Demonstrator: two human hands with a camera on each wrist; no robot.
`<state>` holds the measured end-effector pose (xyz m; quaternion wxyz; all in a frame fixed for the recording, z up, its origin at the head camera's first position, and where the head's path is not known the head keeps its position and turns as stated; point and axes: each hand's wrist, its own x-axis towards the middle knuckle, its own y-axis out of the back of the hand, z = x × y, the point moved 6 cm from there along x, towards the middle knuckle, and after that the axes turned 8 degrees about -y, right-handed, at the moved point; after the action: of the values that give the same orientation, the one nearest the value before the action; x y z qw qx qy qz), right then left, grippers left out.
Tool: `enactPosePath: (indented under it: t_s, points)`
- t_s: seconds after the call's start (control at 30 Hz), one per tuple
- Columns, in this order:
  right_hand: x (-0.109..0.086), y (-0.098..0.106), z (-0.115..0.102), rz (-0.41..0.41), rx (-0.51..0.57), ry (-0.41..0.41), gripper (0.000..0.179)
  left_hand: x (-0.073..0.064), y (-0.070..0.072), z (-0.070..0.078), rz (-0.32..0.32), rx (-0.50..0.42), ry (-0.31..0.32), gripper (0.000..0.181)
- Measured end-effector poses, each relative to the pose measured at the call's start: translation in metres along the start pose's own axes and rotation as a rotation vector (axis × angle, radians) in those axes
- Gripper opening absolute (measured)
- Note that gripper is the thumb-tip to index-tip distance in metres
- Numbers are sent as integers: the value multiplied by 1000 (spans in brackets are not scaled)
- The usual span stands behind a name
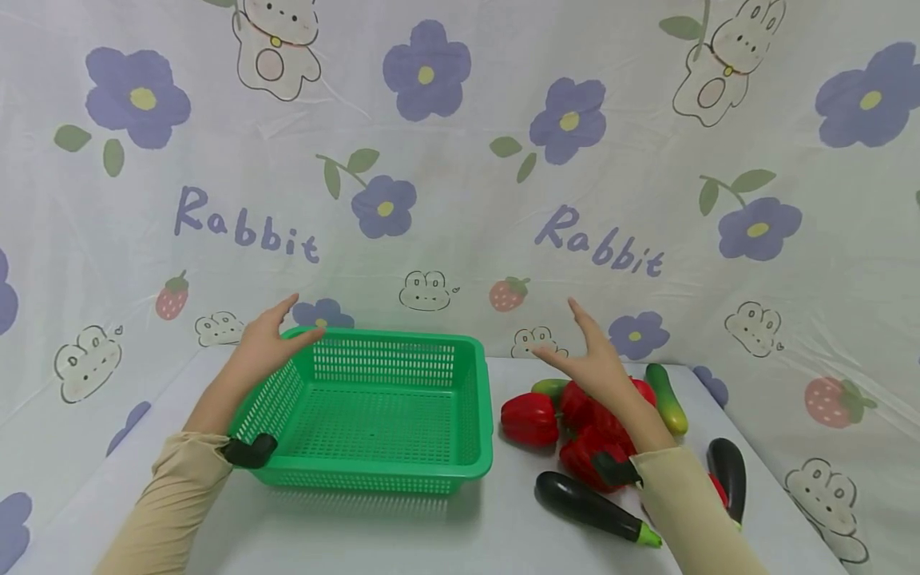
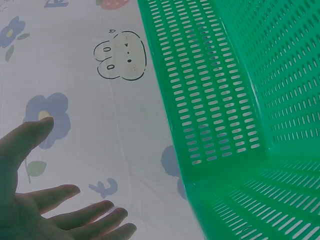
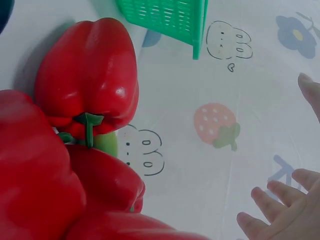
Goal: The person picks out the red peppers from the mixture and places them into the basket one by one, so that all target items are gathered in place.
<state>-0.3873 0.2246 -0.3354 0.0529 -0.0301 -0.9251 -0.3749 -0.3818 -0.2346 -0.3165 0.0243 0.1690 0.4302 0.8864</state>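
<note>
head view: counting one green basket (image 1: 374,468) at 7 o'clock, two eggplants (image 1: 585,501) at 4 and 5, at least four red peppers (image 1: 529,420) around 4:30. seeing left hand (image 1: 269,337) and right hand (image 1: 598,361), fingers apart, plus narrow table (image 1: 506,511) strip between basket and peppers.

The green basket (image 1: 374,465) is smooth, perforated plastic; the red peppers (image 1: 529,421) look glossy and smooth; a dark eggplant (image 1: 585,505) shines; the backdrop (image 1: 474,152) is creased, matt cloth.
</note>
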Motion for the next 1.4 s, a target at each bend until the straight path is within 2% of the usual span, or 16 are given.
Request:
enactPosePath:
  t_s: [0.2,0.7,0.97,1.13,1.4]
  points:
    - [-10,6,4,21,5,-17,101,-7,5,-1,18,2,-3,88]
    - [-32,20,23,56,40,-14,98,-25,17,-8,0,-11,9,85]
    - [-45,29,32,101,42,-31,94,-34,23,-17,2,-18,-24,73]
    - [-51,34,37,100,39,-43,92,-39,27,-21,2,-37,-17,72]
    - [-58,37,48,124,78,-6,92,-48,32,-30,13,-8,-9,69]
